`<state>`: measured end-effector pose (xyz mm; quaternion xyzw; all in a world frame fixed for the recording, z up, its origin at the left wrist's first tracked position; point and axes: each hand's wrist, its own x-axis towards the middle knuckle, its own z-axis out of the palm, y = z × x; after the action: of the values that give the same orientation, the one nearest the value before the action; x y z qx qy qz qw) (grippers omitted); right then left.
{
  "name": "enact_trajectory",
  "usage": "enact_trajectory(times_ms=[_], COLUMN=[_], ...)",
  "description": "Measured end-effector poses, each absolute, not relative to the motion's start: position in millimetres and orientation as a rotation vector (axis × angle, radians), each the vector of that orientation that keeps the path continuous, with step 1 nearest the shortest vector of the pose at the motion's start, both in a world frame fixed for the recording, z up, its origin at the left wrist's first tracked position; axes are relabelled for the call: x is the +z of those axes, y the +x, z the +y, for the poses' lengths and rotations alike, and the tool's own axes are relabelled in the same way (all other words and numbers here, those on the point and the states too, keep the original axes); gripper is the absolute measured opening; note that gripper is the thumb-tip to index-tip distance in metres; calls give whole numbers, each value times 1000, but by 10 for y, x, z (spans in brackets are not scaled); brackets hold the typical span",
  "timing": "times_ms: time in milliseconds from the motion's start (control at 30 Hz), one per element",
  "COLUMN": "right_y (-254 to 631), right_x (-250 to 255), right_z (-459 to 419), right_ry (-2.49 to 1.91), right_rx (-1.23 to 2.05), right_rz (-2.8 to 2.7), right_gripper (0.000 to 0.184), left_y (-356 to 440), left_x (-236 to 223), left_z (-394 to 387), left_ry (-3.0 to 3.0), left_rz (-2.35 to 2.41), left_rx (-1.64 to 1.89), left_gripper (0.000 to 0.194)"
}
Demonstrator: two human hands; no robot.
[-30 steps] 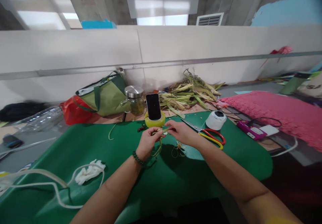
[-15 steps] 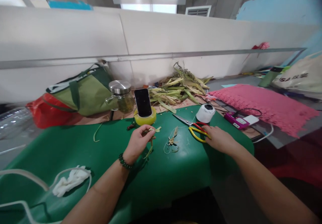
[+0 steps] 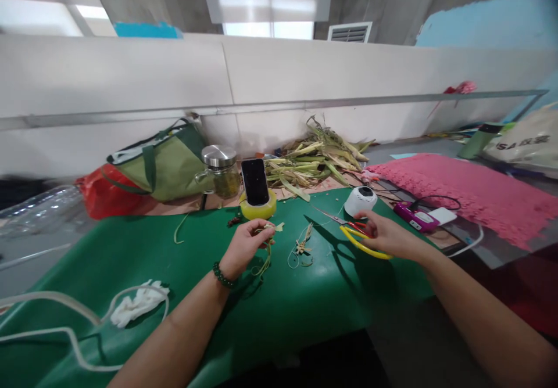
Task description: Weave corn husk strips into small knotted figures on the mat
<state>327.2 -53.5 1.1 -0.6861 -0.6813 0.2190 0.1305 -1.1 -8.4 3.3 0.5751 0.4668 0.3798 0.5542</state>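
Observation:
My left hand [image 3: 249,243] pinches a small bundle of green plant strips [image 3: 267,257], with pale ends poking past the fingertips and thin strands hanging below. My right hand [image 3: 383,234] grips the handles of the scissors [image 3: 355,234], red and yellow, which are lifted over the green cloth [image 3: 318,295] and cast a shadow on it. Their blades point up and to the left. Between my hands lies a small straw-coloured woven piece [image 3: 304,244] with loose thin thread around it. Just beyond the scissors stands a white spool of thread [image 3: 360,202].
A phone [image 3: 255,182] leans on a yellow tape roll [image 3: 258,207]; a glass jar [image 3: 222,176] stands beside it. Dried husks [image 3: 320,153] are heaped against the wall. Rightward are a purple power strip [image 3: 416,216] and pink cloth [image 3: 471,190]. White tissue [image 3: 139,304] lies left.
My right hand has taken hold of the scissors and raised them off the cloth. My left hand still holds the strips. The whole view has shifted slightly.

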Motion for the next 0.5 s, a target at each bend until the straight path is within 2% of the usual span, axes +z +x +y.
enact_trajectory(times_ms=[300,500], right_y=[3401,3213], right_x=[83,94], right_z=[-1044,-1224], right_ry=[-1444,-1462], right_rx=[999,753], right_rz=[-1717,-1830], right_gripper=[46,65], left_y=[-3,11], left_x=[52,92], left_z=[-117,-164], left_ry=[1298,1279], left_rz=[1047,998], left_rx=[936,978], left_gripper=[32,30])
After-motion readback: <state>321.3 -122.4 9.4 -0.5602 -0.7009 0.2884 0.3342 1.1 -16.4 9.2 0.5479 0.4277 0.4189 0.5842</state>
